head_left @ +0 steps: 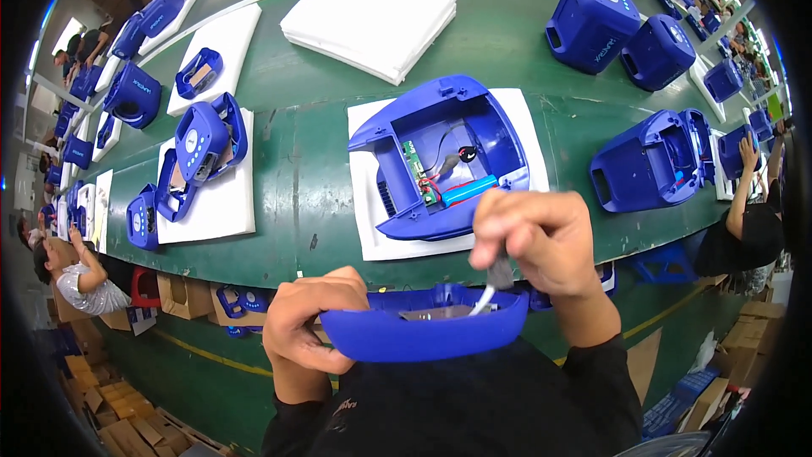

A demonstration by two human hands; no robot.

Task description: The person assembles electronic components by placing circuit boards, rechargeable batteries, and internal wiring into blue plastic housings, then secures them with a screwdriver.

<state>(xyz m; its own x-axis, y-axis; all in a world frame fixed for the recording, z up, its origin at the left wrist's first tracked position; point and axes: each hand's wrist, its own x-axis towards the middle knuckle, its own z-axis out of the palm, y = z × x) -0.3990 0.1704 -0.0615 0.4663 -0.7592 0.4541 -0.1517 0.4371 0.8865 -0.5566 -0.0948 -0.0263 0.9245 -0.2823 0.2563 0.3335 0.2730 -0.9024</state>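
Observation:
My left hand (313, 322) grips the left end of a curved blue plastic cover (427, 340), held close to my body at the table's near edge. Above the cover's right side, my right hand (541, 241) pinches a small dark grey piece (501, 272). From that piece a white strip (482, 300) runs down into the cover; its lower end is hidden. Just beyond my hands lies an open blue housing (397, 131) on a white foam sheet (369, 241). Inside it are a green circuit board (416, 171), a light-blue cylindrical battery (470, 191) and red and black wires.
A stack of white foam sheets (368, 17) lies across the green table (292, 152). Blue covers (203, 142) rest on foam at left. Closed blue units (595, 21) stand far right, with another open housing (647, 161) nearer. People work at both sides; cardboard boxes (127, 402) sit lower left.

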